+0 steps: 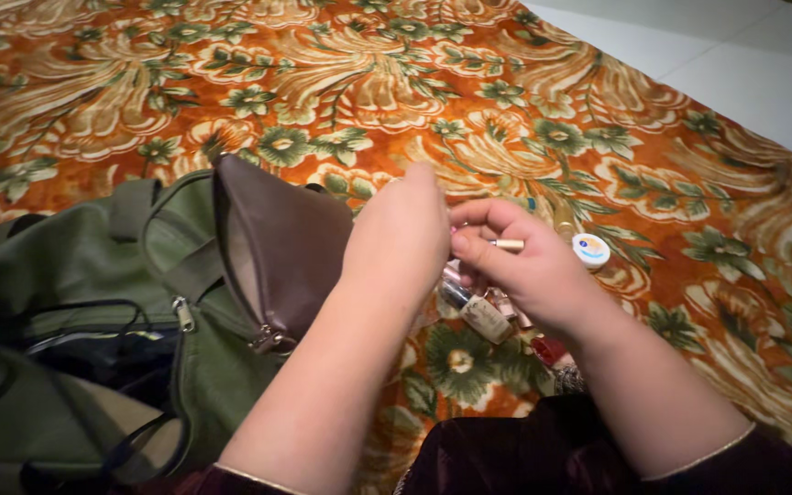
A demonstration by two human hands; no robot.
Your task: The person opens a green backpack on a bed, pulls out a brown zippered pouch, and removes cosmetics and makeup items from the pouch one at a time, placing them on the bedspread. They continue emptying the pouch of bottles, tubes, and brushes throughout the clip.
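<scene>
A person's two bare hands meet over a bedspread (524, 82) printed with orange, cream and green flowers. The right hand (524, 266) pinches a slim gold tube (509, 245), shiny and pale, lying level between thumb and forefinger just in front of the left hand; only its short end shows, so its full shape is hard to make out. The left hand (401, 234) is seen from the back, its fingers curled away from the camera, and whether they grip anything cannot be told. Beneath the hands lies a small heap of cosmetics: a little glass bottle (480, 313) with beige liquid, tilted on its side, and other small items beside it, largely covered by the right hand. A round white jar (590, 249) with a blue mark on its lid sits on the bedspread just right of the hand. To the left, a brown zip pouch (281, 247) stands open, leaning on an olive green bag (75, 266), whose open pocket is dark inside. The bag is cut off at the left and bottom edges. Dark maroon sleeves (744, 463) cover both wrists at the bottom.
</scene>
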